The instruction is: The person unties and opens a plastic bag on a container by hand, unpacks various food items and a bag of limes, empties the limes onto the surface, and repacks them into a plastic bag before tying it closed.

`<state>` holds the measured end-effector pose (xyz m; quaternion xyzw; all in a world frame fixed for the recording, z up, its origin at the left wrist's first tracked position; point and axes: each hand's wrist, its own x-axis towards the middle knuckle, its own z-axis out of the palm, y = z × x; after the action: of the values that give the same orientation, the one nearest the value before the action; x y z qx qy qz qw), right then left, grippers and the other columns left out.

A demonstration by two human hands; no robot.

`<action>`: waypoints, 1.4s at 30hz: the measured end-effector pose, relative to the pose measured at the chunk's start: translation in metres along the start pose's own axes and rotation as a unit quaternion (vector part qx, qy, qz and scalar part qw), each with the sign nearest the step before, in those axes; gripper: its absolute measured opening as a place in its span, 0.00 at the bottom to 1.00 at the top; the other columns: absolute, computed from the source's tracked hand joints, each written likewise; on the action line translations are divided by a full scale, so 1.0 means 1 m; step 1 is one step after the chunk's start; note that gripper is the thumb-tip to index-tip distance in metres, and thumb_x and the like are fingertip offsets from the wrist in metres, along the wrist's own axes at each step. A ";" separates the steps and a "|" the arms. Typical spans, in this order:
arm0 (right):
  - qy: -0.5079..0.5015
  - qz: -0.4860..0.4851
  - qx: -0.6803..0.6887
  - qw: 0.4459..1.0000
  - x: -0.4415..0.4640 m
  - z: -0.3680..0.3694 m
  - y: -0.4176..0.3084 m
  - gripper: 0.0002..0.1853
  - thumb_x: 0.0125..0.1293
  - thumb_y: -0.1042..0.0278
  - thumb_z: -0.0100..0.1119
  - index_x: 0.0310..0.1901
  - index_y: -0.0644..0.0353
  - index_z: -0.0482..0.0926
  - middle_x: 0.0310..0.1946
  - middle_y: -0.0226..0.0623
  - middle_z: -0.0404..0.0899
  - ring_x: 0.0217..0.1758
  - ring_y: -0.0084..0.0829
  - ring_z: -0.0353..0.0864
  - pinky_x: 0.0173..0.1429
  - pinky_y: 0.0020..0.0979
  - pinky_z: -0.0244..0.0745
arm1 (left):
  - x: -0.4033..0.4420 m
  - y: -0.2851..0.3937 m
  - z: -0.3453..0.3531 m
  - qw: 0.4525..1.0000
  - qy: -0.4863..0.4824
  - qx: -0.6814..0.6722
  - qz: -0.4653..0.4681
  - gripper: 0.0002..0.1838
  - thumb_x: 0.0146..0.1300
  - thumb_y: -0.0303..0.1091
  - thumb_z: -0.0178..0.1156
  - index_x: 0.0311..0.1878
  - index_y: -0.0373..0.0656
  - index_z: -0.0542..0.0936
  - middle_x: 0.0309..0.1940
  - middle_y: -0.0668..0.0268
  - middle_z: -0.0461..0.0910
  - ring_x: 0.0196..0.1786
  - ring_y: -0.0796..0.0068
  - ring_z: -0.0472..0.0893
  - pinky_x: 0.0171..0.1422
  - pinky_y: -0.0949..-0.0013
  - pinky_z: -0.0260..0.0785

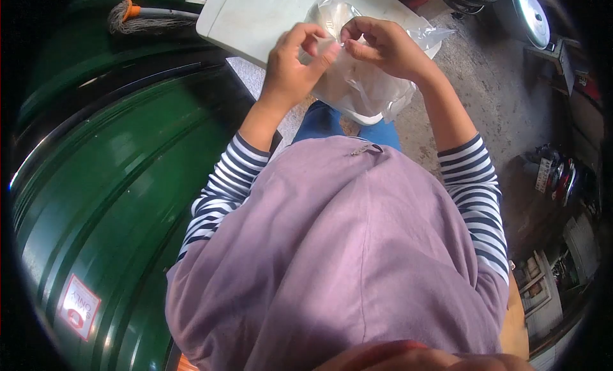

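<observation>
We pinch the clear plastic bag [363, 83] between the fingers of our left hand [292, 63] and right hand [387, 46], by the white counter [252, 20].

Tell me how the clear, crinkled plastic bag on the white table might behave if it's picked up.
The clear, crinkled plastic bag will probably sag and fold, since its film is loosely creased. It may feel slippery, as the film looks glossy. Its weight is hard to guess, because creases and glare obscure what's inside.
</observation>
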<state>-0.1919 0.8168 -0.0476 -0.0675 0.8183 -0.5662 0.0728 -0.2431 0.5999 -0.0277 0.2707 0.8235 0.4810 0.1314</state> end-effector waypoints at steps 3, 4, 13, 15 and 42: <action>-0.002 0.006 -0.004 1.000 0.001 0.000 -0.002 0.11 0.70 0.62 0.63 0.45 0.61 0.79 0.34 0.20 0.73 0.31 0.13 0.62 0.34 0.19 0.61 | 0.011 -0.002 -0.008 0.995 0.007 0.034 0.097 0.13 0.60 0.39 0.70 0.44 0.45 0.82 0.37 0.64 0.83 0.48 0.64 0.80 0.53 0.65 0.72; -0.004 0.007 -0.001 1.000 0.001 0.000 -0.002 0.12 0.70 0.61 0.63 0.46 0.61 0.79 0.34 0.20 0.73 0.32 0.12 0.63 0.35 0.19 0.61 | 0.014 -0.004 -0.010 0.989 0.005 0.033 0.143 0.13 0.59 0.39 0.71 0.44 0.45 0.83 0.37 0.64 0.83 0.49 0.63 0.80 0.54 0.65 0.72; -0.028 0.071 0.066 0.995 0.003 0.001 0.008 0.13 0.73 0.60 0.61 0.48 0.63 0.79 0.38 0.23 0.77 0.40 0.14 0.71 0.45 0.19 0.68 | 0.019 -0.005 -0.011 0.990 -0.053 0.070 0.114 0.11 0.61 0.39 0.69 0.42 0.44 0.85 0.40 0.65 0.86 0.49 0.58 0.79 0.55 0.60 0.71; -0.005 0.059 0.086 0.995 0.003 0.003 0.006 0.12 0.73 0.63 0.61 0.49 0.64 0.79 0.40 0.24 0.79 0.41 0.15 0.73 0.47 0.20 0.70 | 0.019 -0.009 -0.012 0.990 -0.056 0.068 0.111 0.11 0.62 0.39 0.68 0.42 0.43 0.85 0.39 0.65 0.86 0.48 0.59 0.79 0.54 0.61 0.71; 0.057 -0.082 -0.232 0.967 0.013 0.007 -0.010 0.05 0.58 0.71 0.72 0.36 0.57 0.86 0.19 0.24 0.71 0.23 0.18 0.62 0.27 0.25 0.57 | -0.018 -0.024 0.017 0.993 0.068 -0.088 0.034 0.09 0.59 0.40 0.68 0.38 0.47 0.85 0.36 0.61 0.86 0.43 0.61 0.83 0.51 0.60 0.72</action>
<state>-0.2030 0.8045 -0.0407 -0.1165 0.9220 -0.3673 -0.0384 -0.2275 0.5929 -0.0577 0.2526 0.7753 0.5730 0.0819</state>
